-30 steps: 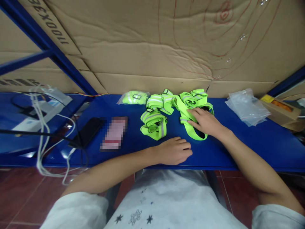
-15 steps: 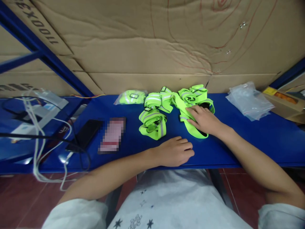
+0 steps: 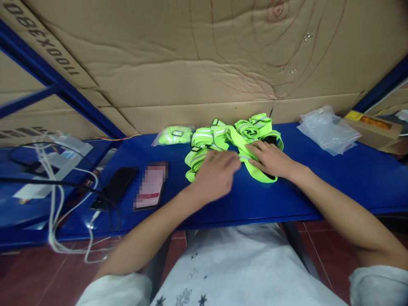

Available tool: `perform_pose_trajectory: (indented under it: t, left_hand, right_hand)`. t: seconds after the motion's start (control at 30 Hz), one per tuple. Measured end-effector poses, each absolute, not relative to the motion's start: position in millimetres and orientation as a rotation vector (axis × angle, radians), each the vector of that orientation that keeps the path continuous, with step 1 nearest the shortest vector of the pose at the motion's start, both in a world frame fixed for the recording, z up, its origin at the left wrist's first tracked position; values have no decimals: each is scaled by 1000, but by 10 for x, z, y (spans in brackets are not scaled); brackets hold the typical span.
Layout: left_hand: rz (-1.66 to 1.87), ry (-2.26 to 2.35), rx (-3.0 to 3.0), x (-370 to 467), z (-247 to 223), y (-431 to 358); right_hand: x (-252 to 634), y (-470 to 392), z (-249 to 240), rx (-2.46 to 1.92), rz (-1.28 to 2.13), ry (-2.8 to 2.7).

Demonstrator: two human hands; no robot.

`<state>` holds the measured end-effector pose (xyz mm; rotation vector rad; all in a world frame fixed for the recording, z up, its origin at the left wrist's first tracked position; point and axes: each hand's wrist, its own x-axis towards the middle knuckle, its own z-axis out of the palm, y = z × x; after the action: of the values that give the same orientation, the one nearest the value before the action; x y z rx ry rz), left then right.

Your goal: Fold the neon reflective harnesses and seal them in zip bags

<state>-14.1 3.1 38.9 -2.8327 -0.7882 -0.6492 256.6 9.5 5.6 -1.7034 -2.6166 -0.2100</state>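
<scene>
Neon-yellow reflective straps (image 3: 204,139) with grey stripes lie bundled in coils on the blue table (image 3: 306,191). My right hand (image 3: 270,159) rests with fingers apart on the loose strap (image 3: 263,175) at the right of the pile, beside a black part. My left hand (image 3: 215,176) is lifted in front of the nearest coiled strap (image 3: 192,163) and hides part of it. Motion smears its fingers, so I cannot tell whether they hold anything. A clear bag with a folded strap (image 3: 175,135) sits behind, to the left.
Left of the straps lie a phone (image 3: 151,187) with a blurred-out screen and a black phone (image 3: 116,187). White cables (image 3: 52,204) hang at the left edge. Clear plastic bags (image 3: 330,129) and an open cardboard box (image 3: 374,131) are at the right. Cardboard (image 3: 178,80) stands behind.
My left hand has risen from the table's front edge, moving forward and slightly left over the near coil. My right hand stays on the strap. The view has shifted slightly.
</scene>
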Motion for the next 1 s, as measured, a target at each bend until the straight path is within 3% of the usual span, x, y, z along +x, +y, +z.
perform_pose_trajectory:
  t: [0.07,0.2,0.6,0.83,1.0]
  left_hand:
    - [-715,-1001,-2745,-288,493,229]
    - [-513,-1336,-2638,-443,514,433]
    - [-53,-1619,-2782,-553,450,424]
    - [-762,-1806,-2634,-454,470,486]
    - [-1204,-1745,-2910,-347,355,407]
  right_hand:
    - [2586,101,49,-1696,-197,-2612]
    - [2602,111,47,-1701,-177,-2623]
    - [2621,96,20,-1665,-239,-2620]
    - [2526,72,66,-1618,-295,-2536]
    - [2367,-54,172,-1404,-316,-2236]
